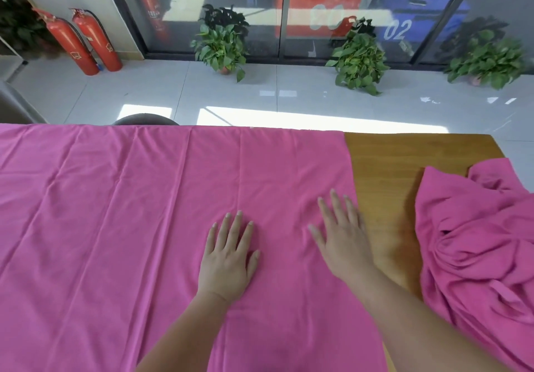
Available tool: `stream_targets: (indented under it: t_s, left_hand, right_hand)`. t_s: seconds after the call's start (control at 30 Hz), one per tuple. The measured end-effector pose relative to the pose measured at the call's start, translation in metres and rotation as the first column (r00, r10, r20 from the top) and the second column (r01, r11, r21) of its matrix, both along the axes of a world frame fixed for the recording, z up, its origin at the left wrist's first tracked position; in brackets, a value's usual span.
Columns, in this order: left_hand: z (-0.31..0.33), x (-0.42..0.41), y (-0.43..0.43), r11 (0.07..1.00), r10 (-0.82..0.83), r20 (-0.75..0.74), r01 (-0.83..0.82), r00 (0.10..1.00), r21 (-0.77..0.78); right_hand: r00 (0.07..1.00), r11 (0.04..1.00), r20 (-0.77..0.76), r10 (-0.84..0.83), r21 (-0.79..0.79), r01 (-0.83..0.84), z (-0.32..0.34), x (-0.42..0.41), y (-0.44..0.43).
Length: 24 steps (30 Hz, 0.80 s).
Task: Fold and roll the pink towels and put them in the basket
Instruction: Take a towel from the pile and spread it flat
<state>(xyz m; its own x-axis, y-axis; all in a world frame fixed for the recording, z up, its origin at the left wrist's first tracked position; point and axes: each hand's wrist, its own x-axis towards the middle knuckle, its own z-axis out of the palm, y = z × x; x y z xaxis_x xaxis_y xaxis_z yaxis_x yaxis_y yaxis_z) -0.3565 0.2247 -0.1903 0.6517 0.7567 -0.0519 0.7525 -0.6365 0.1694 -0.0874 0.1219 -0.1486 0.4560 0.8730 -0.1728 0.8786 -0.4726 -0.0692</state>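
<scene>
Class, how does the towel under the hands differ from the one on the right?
The spread towel lies flat under the left hand and right hand; the crumpled towel is bunched and untouched. The spread towel covers far more table than the crumpled towel. Both are pink.

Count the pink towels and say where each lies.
2. One flat towel lies on the table under the left hand and right hand; one crumpled towel sits at its right end. It may hide more.

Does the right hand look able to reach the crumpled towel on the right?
Probably yes: the right hand rests flat on the spread towel, and only bare table separates it from the crumpled towel beside it.
</scene>
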Motion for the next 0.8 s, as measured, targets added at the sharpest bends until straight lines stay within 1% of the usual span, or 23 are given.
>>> stream_targets:
  t_s: [0.07, 0.1, 0.13, 0.2, 0.27, 0.3, 0.33, 0.43, 0.47, 0.5, 0.53, 0.57, 0.6, 0.63, 0.67, 0.73, 0.8]
  left_hand:
    - [0.0, -0.004, -0.013, 0.998, 0.041, -0.005, -0.041, 0.999, -0.044]
    - [0.0, -0.01, -0.023, 0.997, 0.046, 0.001, -0.046, 0.999, -0.068]
    - [0.0, -0.018, -0.036, 0.996, 0.033, -0.005, -0.034, 0.999, -0.082]
    - [-0.001, -0.04, -0.066, 0.997, -0.011, -0.05, 0.007, 0.999, -0.078]
    - [0.0, -0.066, -0.097, 0.996, -0.017, -0.08, 0.011, 0.997, -0.084]
    - [0.001, -0.079, -0.114, 0.996, -0.006, -0.083, -0.002, 0.997, -0.093]
    - [0.001, -0.092, -0.13, 0.994, 0.007, -0.083, -0.016, 0.997, -0.106]
    - [0.002, -0.128, -0.175, 0.991, 0.021, -0.098, -0.034, 0.995, -0.133]
    - [0.003, -0.14, -0.188, 0.991, 0.015, -0.107, -0.03, 0.994, -0.133]
    - [0.004, -0.151, -0.2, 0.991, 0.011, -0.12, -0.027, 0.993, -0.133]
    - [0.006, -0.163, -0.21, 0.991, 0.009, -0.138, -0.028, 0.99, -0.133]
    - [0.008, -0.175, -0.219, 0.991, 0.015, -0.159, -0.037, 0.987, -0.132]
    - [0.011, -0.188, -0.228, 0.99, 0.033, -0.182, -0.058, 0.983, -0.132]
    - [0.015, -0.2, -0.236, 0.987, 0.065, -0.206, -0.093, 0.976, -0.13]
    - [0.018, -0.212, -0.243, 0.981, 0.109, -0.228, -0.142, 0.967, -0.13]
    - [0.024, -0.232, -0.257, 0.96, 0.193, -0.268, -0.238, 0.944, -0.149]
    - [0.03, -0.246, -0.272, 0.949, 0.195, -0.293, -0.255, 0.936, -0.182]
  right_hand:
    - [0.997, 0.997, 0.024, 0.078, -0.026, -0.077, -0.006, -0.032, -0.047]
    - [0.996, 0.995, 0.026, 0.09, -0.049, -0.089, -0.01, -0.045, -0.071]
    - [0.996, 0.995, 0.031, 0.08, -0.068, -0.078, -0.014, -0.055, -0.094]
    - [0.999, 0.996, 0.043, -0.014, -0.089, 0.018, -0.018, -0.069, -0.133]
    - [0.994, 0.989, 0.037, -0.102, -0.1, 0.105, -0.018, -0.082, -0.165]
    - [0.995, 0.991, 0.029, -0.093, -0.092, 0.095, -0.019, -0.09, -0.179]
    - [0.999, 0.995, 0.018, -0.046, -0.088, 0.047, -0.018, -0.1, -0.191]
    - [0.977, 0.972, -0.074, 0.199, -0.114, -0.206, -0.016, -0.13, -0.225]
    - [0.964, 0.956, -0.087, 0.252, -0.134, -0.262, -0.017, -0.138, -0.237]
    - [0.963, 0.949, -0.077, 0.26, -0.163, -0.269, -0.017, -0.143, -0.248]
    - [0.976, 0.958, -0.061, 0.207, -0.189, -0.215, -0.017, -0.146, -0.257]
    - [0.993, 0.973, -0.047, 0.109, -0.199, -0.116, -0.015, -0.149, -0.266]
    - [0.999, 0.981, -0.046, 0.008, -0.195, -0.016, -0.009, -0.153, -0.272]
    - [0.998, 0.984, -0.036, -0.044, -0.177, 0.037, -0.006, -0.158, -0.278]
    - [0.999, 0.984, -0.042, -0.034, -0.174, 0.026, -0.003, -0.164, -0.284]
    - [0.99, 0.979, -0.075, 0.122, -0.157, -0.133, -0.005, -0.18, -0.298]
    - [0.972, 0.96, -0.1, 0.214, -0.163, -0.228, -0.005, -0.192, -0.315]
